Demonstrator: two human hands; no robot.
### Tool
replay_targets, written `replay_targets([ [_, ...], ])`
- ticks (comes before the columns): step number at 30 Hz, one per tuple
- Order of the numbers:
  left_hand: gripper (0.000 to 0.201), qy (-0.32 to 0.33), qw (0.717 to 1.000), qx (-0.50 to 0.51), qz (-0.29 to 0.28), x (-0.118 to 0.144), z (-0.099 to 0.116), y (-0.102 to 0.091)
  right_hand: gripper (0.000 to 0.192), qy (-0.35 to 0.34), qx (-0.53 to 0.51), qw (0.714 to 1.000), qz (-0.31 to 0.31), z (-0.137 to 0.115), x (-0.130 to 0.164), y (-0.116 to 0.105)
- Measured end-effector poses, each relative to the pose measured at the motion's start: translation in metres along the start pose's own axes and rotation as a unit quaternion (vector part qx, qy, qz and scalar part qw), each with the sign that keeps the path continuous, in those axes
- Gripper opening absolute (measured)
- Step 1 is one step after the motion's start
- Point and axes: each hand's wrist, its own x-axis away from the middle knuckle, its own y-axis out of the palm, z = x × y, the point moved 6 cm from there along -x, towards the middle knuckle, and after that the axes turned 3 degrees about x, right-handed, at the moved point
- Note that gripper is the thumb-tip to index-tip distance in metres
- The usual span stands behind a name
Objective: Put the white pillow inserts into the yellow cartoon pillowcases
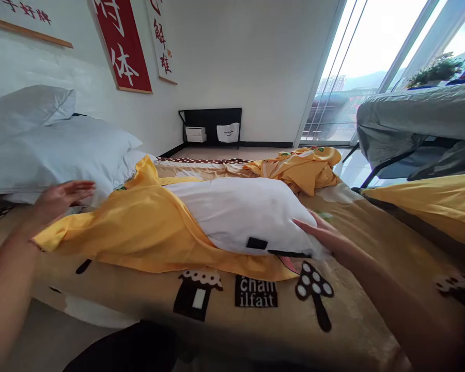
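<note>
The right hand (325, 235) is lying flat, fingers together and stretched out, against the near end of the white pillow (244, 214), and it is touching the cloth but not pinching it. The pillow is resting across the bed (372, 310), on top of a yellow cover (139, 232) that is spread under it and is sticking out toward the left. The left hand (64, 199) is hovering open, fingers loosely spread, just beside the left corner of the yellow cover and in front of the stacked white pillows (62, 150); it is a little blurred, so I cannot tell if it is touching the cover. More yellow cloth (302, 170) is lying bunched at the far side of the bed. Because the right hand is only pressing and not gripping, the pillow could slide away over the smooth cover. The loose cover could also fold under the pillow and wrinkle.
</note>
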Motion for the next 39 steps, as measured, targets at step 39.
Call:
replay_targets([
  [39, 0.024, 0.320, 0.932, 0.008, -0.170, 0.053, 0.204, 0.164, 0.052, -0.241, 0.356, 0.902, -0.046, -0.045, 0.027, 0.051],
])
